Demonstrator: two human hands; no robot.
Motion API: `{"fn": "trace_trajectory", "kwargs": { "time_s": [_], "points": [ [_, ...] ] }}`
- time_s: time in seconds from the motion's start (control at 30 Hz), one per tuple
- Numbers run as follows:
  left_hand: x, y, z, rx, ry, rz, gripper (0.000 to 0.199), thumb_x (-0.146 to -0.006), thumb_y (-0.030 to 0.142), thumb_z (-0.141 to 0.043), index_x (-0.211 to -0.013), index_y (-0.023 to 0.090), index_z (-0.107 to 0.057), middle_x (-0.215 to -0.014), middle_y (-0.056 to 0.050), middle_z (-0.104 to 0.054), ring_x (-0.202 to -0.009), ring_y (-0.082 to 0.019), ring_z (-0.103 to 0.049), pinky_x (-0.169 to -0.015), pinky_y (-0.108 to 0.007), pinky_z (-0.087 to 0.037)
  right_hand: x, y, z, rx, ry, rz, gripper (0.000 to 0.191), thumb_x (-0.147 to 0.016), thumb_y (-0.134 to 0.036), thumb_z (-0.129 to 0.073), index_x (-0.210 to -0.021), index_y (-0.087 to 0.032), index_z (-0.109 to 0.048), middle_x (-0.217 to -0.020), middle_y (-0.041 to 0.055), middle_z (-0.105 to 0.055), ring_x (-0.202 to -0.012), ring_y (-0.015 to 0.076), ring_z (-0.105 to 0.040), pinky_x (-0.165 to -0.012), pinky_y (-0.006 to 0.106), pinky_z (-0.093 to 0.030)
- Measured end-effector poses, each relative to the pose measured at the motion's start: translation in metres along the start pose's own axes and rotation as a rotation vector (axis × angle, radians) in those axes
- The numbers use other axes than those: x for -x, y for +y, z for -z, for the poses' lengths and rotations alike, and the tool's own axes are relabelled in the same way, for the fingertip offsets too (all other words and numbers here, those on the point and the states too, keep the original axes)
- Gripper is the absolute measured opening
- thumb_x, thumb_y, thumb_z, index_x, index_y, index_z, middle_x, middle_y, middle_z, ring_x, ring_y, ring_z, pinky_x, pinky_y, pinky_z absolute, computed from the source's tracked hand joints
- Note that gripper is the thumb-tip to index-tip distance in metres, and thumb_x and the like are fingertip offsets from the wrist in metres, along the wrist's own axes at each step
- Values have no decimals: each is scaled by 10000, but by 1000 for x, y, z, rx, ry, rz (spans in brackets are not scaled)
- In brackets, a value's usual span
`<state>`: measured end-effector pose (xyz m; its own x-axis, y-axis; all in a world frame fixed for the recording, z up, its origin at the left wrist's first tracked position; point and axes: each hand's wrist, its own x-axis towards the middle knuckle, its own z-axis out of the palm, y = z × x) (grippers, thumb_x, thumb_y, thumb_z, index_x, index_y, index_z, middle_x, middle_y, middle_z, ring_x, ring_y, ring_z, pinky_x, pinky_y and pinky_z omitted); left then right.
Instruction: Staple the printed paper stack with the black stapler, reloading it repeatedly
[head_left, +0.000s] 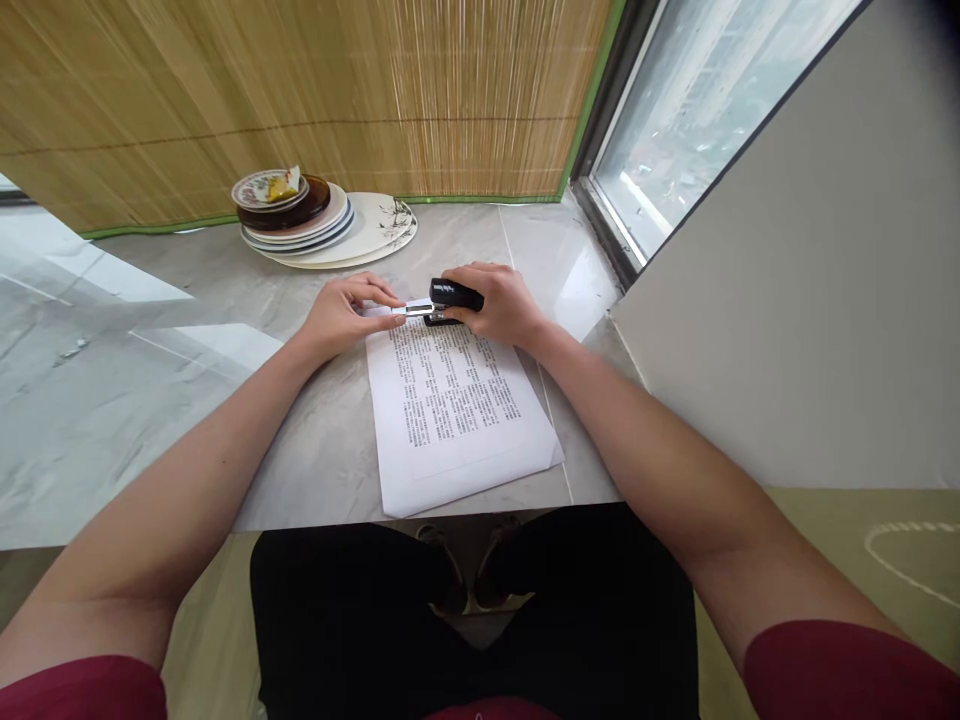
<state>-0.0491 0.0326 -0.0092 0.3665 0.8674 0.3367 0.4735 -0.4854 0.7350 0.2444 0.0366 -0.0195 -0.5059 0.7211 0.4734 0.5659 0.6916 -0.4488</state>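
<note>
My right hand [502,305] is wrapped around a black stapler [454,293] from the right side. The stapler's metal magazine [420,311] sticks out to the left of its black body. With thumb and forefinger, my left hand [346,312] pinches the outer end of that magazine. Whether staples lie in it is too small to make out. Beneath the stapler and both hands lie sheets of printed paper [457,400], their far edge partly covered by the hands and the stapler.
A stack of plates [300,235], with a small yellow item [283,186] on top, stands at the back left of the grey marble counter [315,470]. Behind hangs a bamboo blind [337,90]. A window [667,130] and a pale wall [810,300] border the right side.
</note>
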Motion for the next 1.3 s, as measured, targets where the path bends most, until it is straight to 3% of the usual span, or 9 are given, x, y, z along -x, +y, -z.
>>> {"fn": "trace_trajectory", "kwargs": {
  "time_s": [0.27,0.43,0.53,0.7,0.87,0.97,1.1,1.2,1.3],
  "points": [
    [1,5,0,87,-70,-122,307,-798,596,-936,-947,332,-888,-1027,-61,-791,-956,-233,-714,-888,-418,-557,1,-8,9,-54,-18,46,351,-911,-324,-740,-1248,-225,-749,-1156,76,-773,-1073,268,-683,-997,396,-480],
    [3,6,-10,25,-100,-232,599,-677,669,-991,-1125,311,-818,-1120,-75,-777,-1003,-246,-699,-863,-400,-561,4,-40,0,-71,-119,284,239,-1013,-326,-652,-1216,-232,-735,-1106,78,-768,-1052,247,-669,-982,393,-475],
    [4,10,-11,-22,-142,-256,609,-693,646,-985,-1133,272,-788,-1102,-78,-781,-971,-232,-701,-857,-379,-558,6,-53,-4,-59,-144,340,196,-1069,-320,-600,-1176,-214,-726,-1084,96,-764,-1021,241,-666,-953,395,-482],
    [2,10,-4,-70,-85,-239,528,-742,611,-962,-1102,264,-795,-1042,-58,-775,-920,-211,-688,-828,-353,-546,8,-58,-9,-50,-127,140,135,-1029,-318,-682,-1122,-223,-705,-1081,83,-753,-1010,232,-672,-862,354,-487],
    [-4,-1,-7,-77,-126,-228,467,-847,634,-866,-1128,266,-802,-1114,-76,-794,-1018,-247,-711,-903,-384,-560,7,-53,-4,-63,-80,25,210,-962,-315,-727,-1155,-236,-707,-1103,57,-776,-1014,228,-694,-883,350,-499],
    [-4,-5,-12,-154,-147,-262,343,-986,578,-719,-1135,284,-815,-1184,-84,-806,-1135,-286,-716,-1074,-476,-520,3,-35,10,-48,80,-115,261,-944,-359,-734,-1175,-239,-708,-1088,64,-788,-982,244,-703,-923,394,-531],
    [0,-5,-16,-281,-214,-277,375,-984,511,-715,-1293,316,-801,-1421,-106,-744,-1313,-348,-666,-1198,-584,-423,1,4,38,87,317,-330,238,-873,-310,-742,-1094,-226,-727,-1000,82,-780,-929,274,-693,-912,454,-542],
    [3,-5,-16,-333,-278,-295,327,-980,434,-679,-1253,311,-810,-1474,-98,-724,-1347,-357,-655,-1237,-618,-382,5,26,52,168,321,-442,188,-802,-279,-760,-981,-230,-736,-906,76,-757,-891,279,-675,-876,458,-532],
    [5,-2,-17,-361,-282,-321,248,-960,369,-644,-1123,271,-804,-1400,-97,-761,-1304,-336,-682,-1249,-608,-384,9,31,57,160,242,-447,194,-773,-275,-770,-960,-227,-754,-882,73,-752,-875,275,-666,-844,442,-519]
  ]
}}
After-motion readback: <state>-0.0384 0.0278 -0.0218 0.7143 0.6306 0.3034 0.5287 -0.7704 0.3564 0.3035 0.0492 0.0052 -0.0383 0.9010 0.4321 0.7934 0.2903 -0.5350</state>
